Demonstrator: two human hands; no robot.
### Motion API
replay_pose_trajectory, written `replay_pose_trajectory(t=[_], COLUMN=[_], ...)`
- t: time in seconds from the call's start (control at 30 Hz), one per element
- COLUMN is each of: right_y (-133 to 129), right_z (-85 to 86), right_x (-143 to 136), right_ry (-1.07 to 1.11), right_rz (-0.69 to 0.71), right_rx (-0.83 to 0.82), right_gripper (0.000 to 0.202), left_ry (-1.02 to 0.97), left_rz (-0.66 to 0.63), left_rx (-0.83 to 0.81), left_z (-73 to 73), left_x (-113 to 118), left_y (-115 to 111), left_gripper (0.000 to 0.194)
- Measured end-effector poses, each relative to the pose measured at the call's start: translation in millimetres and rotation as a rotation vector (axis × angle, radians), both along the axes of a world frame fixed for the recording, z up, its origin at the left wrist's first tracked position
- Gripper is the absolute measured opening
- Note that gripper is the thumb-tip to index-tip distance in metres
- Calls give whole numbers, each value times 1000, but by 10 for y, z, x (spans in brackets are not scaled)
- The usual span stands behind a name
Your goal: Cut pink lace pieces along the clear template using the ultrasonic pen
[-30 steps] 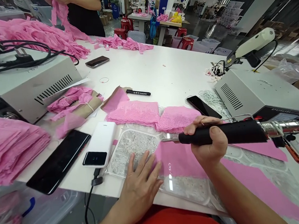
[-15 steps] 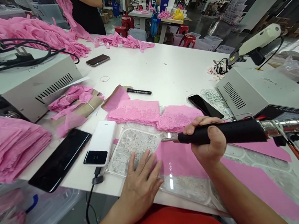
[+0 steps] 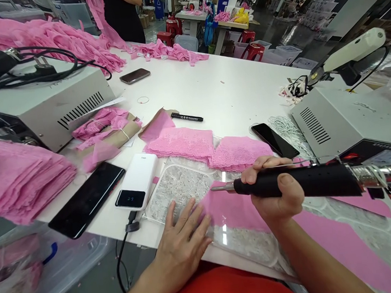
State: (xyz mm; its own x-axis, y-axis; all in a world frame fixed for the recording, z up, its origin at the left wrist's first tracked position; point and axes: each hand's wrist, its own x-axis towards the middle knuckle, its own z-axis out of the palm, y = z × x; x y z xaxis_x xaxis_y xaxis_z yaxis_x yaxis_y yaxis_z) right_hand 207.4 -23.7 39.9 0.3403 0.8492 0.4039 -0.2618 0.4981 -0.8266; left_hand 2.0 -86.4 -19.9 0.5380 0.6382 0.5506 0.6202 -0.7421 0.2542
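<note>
My left hand (image 3: 185, 235) lies flat with fingers spread on the clear plastic template (image 3: 164, 178), at the left edge of a pink fabric piece (image 3: 234, 209). Wrapped round the black handle of a handheld ultrasonic welder (image 3: 306, 182) is my right hand (image 3: 278, 194). The welder's metal tip points left, over the upper left corner of the pink fabric; whether it touches cannot be made out. Just behind the tip lie two stacks of pink lace, a left stack (image 3: 181, 143) and a right stack (image 3: 239, 152).
A white power bank (image 3: 139, 178) with a cable and a black phone (image 3: 88, 200) lie to the left, beside folded pink fabric (image 3: 18, 178). Grey machine boxes stand left (image 3: 52, 94) and right (image 3: 352, 116). A black marker (image 3: 187, 117) lies behind the lace. Another person (image 3: 122, 17) stands across the table.
The whole scene has shifted slightly right in view. The welder's tip sits a little farther left and lower relative to the fabric. My left hand stays spread in nearly the same place.
</note>
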Motion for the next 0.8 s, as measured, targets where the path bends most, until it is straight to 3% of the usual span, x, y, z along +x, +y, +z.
replay_pose_trajectory(t=[0.8], right_y=[-67], right_z=[25], right_x=[-107], right_ry=[14], right_rz=[62], right_rx=[-30], right_gripper=[13], left_ry=[-49], left_rz=[-34], left_rx=[-3], left_z=[2], left_x=[-89], left_y=[-97], left_gripper=[25])
